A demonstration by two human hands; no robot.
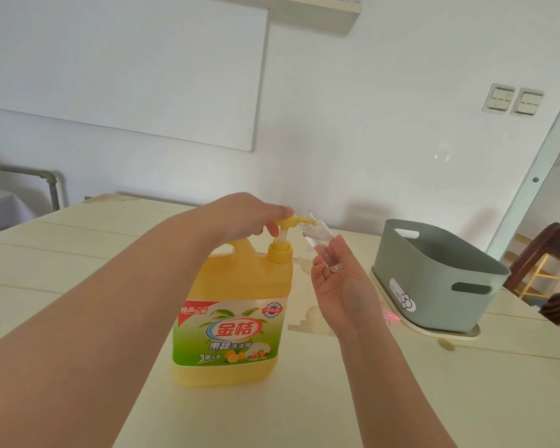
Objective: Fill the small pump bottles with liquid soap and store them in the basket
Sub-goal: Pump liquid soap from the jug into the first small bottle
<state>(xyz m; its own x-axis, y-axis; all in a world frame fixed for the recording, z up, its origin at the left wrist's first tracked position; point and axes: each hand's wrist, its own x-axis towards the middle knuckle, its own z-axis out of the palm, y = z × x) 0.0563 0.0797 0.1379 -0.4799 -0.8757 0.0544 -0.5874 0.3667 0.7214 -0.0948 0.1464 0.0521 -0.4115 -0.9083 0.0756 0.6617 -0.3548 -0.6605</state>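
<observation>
Under the left hand (248,218), whose fingers curl down over it, sits the yellow pump head (291,220) of a big yellow soap jug (236,305). The thumb tip shows just below those fingers, beside the white pump stem, so the hand grips the pump head from above. Just past the left fingertips the spout points right and meets the open mouth of a small clear bottle (319,244). The right hand (340,286) holds this bottle palm up, fingers and thumb wrapped round its lower half. The bottle is tilted, its neck leaning toward the left fingers and its base lying down by the right palm. Whether any soap is inside it cannot be told. The jug stands upright on the cream table (401,399), directly below the left fingers and just left of the right wrist. Well apart from the right fingers, on the side away from the jug, a grey-green basket (434,279) with cut-out handles stands on a cream tray (446,334). Below the right palm, small pale things lie on the table, too blurred to name. Beyond the basket, farther still from the right fingers, stands a dark wooden chair (547,253).
</observation>
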